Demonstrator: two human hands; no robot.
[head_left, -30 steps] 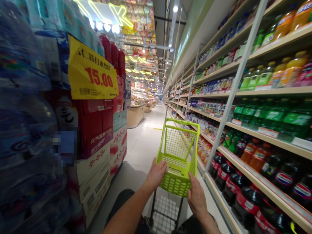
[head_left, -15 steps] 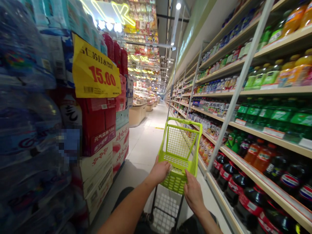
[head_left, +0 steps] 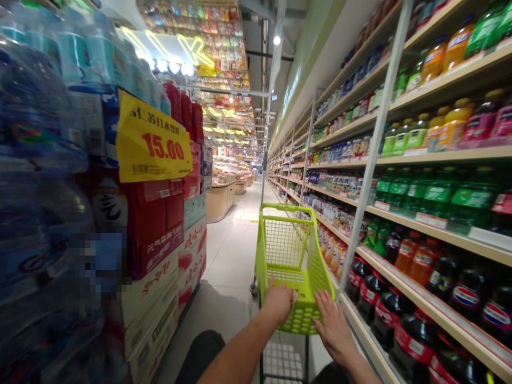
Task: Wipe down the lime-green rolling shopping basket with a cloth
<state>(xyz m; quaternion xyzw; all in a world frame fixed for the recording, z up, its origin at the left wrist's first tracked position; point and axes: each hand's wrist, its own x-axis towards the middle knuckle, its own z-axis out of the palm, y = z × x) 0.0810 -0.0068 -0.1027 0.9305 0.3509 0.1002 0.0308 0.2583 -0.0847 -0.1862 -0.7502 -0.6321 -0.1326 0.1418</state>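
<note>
calling straight up the aisle [head_left: 228, 248] 12 here. the cart [head_left: 313, 280] sits just ahead of me, between 12 and 1, with both hands at its near end, so i read this as guiding it along. left hand [head_left: 281, 304] is at about 7 on the basket, fingers curled down at the near rim. i'd call it clamped there, though the fingertips are hidden. a pale scrap [head_left: 295, 296] shows by it, too small to name. right hand [head_left: 334, 324] is at 5, fingers laid out nearly straight at the rim's corner, thumb spread away from them, more resting than gripping.

how i'd do it: press evenly with both, because a firm left and a flat right could let the far end swing round. i'd wrap the right fingers over a bit more, keep the wrists loose and steer with small nudges. the shelves [head_left: 400, 218] are near on the 3 side, so i'd hold that flank off them. the stacked cases [head_left: 160, 234] at 9 to 10 look further off, so there's more room that way.

looks-wise: lime green plastic, grid panel at the far end, slotted sides, a bar across the far top that's probably the handle. dark legs below, pale mesh lower rack [head_left: 281, 354] at 6, one wheel [head_left: 253, 289] showing at 9.
</note>
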